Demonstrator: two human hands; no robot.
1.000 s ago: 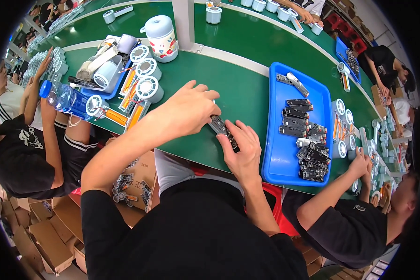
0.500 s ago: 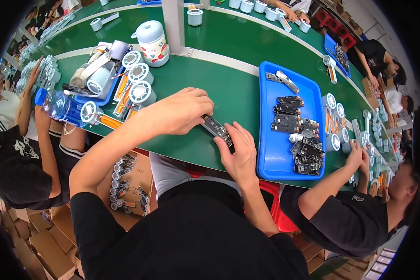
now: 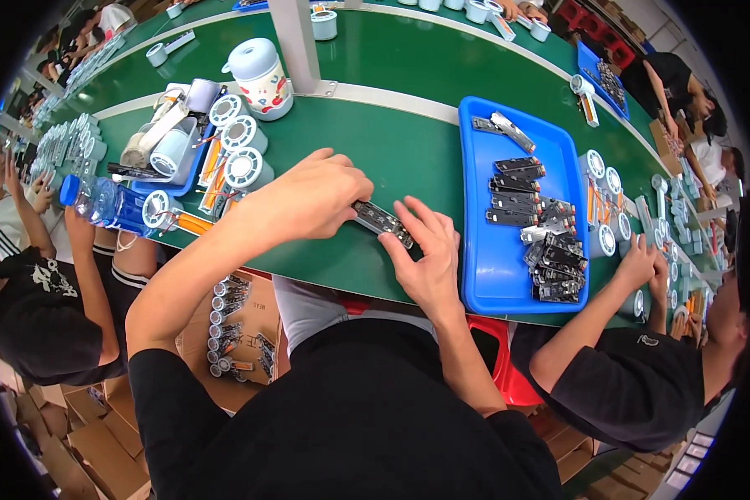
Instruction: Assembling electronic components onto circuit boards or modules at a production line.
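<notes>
Over the green table, a narrow black circuit-board module (image 3: 381,221) lies slantwise between my two hands, its component side facing up. My left hand (image 3: 321,198) pinches its far left end with bent fingers, which hide that end. Around the near right end are the thumb and fingers of my right hand (image 3: 427,254), the thumb on the near side and the fingertips on the far side. To the right, a blue tray (image 3: 493,279) holds many similar black modules (image 3: 512,200), some in rows and others heaped at its near end.
Fan parts with round heads and orange batteries (image 3: 246,169) stand at the left, beside a blue bin (image 3: 160,185), a water bottle (image 3: 108,204) and a flowered cup (image 3: 260,79). A metal post (image 3: 294,46) rises behind. Co-workers sit on both sides; a carton (image 3: 254,321) is below.
The module has turned slightly flatter in my hands, and both hands keep their hold. The whole view has shifted a little. The co-worker's hands on the left have moved.
</notes>
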